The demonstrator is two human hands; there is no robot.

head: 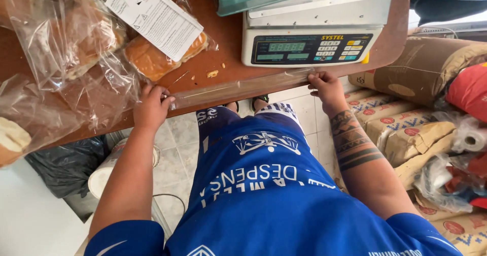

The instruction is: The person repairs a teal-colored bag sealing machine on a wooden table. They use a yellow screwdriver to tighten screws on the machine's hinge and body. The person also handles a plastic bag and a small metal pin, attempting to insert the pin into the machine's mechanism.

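Blue shirt nearest. Left hand and right hand, fingers pinching clear plastic strip taut along counter edge. Could slip or tear under uneven pull, likely.

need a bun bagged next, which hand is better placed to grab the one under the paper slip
Left, probably. The left hand pinches the clear plastic strip just below that bagged bun, while the right hand holds the strip's far end beneath the scale.

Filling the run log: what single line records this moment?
left hand: grips plastic strip end | right hand: grips other end | strip: stretched along table edge | scale: behind | bagged bread: left
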